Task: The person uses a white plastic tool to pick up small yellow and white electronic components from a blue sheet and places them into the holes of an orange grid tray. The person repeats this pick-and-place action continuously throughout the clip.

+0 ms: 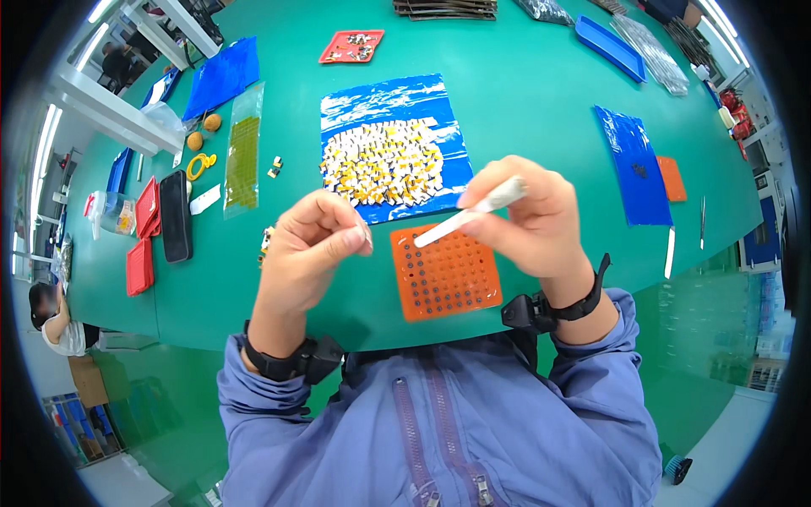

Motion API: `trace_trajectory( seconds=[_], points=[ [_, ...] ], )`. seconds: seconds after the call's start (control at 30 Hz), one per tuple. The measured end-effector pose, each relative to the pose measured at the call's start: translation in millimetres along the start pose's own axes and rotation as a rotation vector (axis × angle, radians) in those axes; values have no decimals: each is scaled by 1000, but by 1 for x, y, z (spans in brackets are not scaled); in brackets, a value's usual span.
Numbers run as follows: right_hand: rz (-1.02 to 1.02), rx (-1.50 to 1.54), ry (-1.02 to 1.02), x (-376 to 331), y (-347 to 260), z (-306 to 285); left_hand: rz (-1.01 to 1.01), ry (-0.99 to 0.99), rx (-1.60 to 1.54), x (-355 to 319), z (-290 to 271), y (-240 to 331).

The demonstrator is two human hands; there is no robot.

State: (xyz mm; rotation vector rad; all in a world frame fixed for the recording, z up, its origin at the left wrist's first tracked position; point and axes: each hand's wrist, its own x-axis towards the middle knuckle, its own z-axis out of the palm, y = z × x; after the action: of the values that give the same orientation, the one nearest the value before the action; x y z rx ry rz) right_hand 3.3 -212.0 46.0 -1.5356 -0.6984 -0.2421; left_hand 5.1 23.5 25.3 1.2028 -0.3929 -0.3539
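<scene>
My right hand (536, 215) pinches a white stick-like tool (446, 228), thicker at its upper end, with its narrow tip over the far left part of an orange tray. The orange square tray (483, 291) has rows of round holes, several of them on the left filled with small dark round parts. To the left of the tray, my left hand (317, 237) is raised with thumb and fingertips pressed together; whatever is between them is too small to name. Beyond both hands, a heap of small white-and-yellow parts (384, 160) lies on a blue plastic sheet (372, 91).
A red tray (351, 48) of small parts stands at the far side. Leftward lie a black case (176, 215), yellow scissors (199, 166) and a bag of yellow-green strips (243, 160). At the right are another blue sheet (632, 169) with dark parts and tweezers (702, 222).
</scene>
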Motion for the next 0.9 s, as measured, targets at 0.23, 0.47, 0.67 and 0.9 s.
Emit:
trace_trajectory(
  seconds=[0.23,0.47,0.67,0.9],
  points=[
    [311,311,-50,-5,4,-13,118,-195,-564,6,13,-24],
    [299,280,-118,-4,6,-9,106,-213,-562,5,13,-29],
    [298,162,-144,-3,6,-9,100,-186,-560,4,12,-30],
    [53,-235,-139,1,8,-4,109,-164,-523,3,10,-31]
  ],
)
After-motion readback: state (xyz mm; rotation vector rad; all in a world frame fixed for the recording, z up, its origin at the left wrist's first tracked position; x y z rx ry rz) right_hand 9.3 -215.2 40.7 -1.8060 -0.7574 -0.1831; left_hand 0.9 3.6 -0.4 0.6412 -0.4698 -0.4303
